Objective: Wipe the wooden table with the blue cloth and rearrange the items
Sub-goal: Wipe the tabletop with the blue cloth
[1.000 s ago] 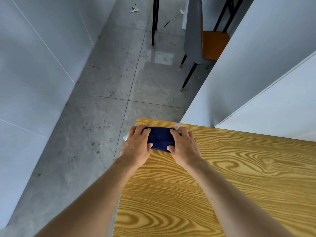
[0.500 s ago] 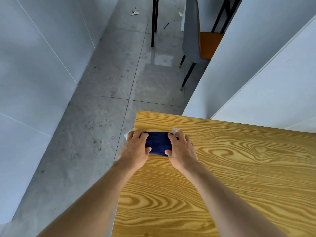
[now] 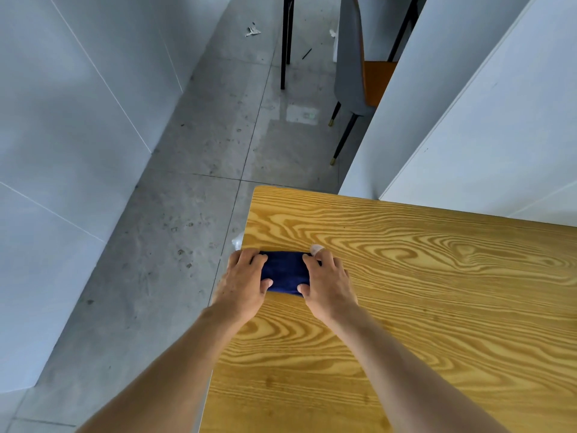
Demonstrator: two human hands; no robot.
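Observation:
A folded dark blue cloth [image 3: 284, 272] lies flat on the wooden table [image 3: 421, 307], close to its left edge. My left hand [image 3: 245, 284] presses on the cloth's left end and my right hand [image 3: 327, 285] on its right end, fingers spread over it. A pale wrap shows on one right fingertip. Most of the cloth's ends are hidden under my hands. No other task items show on the table.
The table's far left corner [image 3: 259, 190] lies just beyond the cloth. White partition panels [image 3: 468, 120] border the table's far side. Grey tiled floor [image 3: 175, 245] runs along the left, with a grey and orange chair [image 3: 359, 73] and black legs beyond.
Both hands have slid the cloth back toward me, away from the table's far edge. More bare wood now shows beyond the cloth.

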